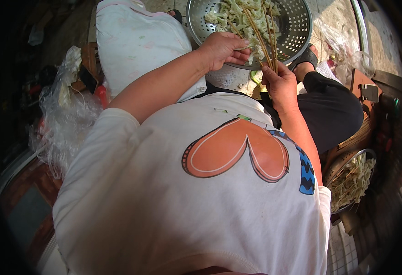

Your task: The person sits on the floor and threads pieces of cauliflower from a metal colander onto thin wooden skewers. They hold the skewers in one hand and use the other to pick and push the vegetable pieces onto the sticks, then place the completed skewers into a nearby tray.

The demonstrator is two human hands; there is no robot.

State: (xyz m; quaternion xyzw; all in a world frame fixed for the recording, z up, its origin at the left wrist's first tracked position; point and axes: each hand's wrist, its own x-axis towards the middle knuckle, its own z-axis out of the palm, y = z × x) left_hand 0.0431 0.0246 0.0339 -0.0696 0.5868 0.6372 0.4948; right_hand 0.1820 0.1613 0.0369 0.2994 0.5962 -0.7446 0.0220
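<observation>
My right hand (280,84) grips several thin bamboo skewers (265,41) near their lower ends. They fan upward across a perforated stainless steel colander (295,41). Beside them, my left hand (223,50) pinches a pale cauliflower floret (256,53) between thumb and fingers, its head close against the skewers. Whether a skewer tip is inside that floret cannot be made out. More cut cauliflower (237,15) lies in the colander, just past both hands.
A pale cloth-covered bundle (139,48) is at my left, with crumpled clear plastic bags (66,117) nearby. On my right, a second colander (335,168) holds skewered cauliflower (355,182), below a bundle of skewers (359,134). More plastic wrapping (345,51) lies beyond my sandalled foot (305,62).
</observation>
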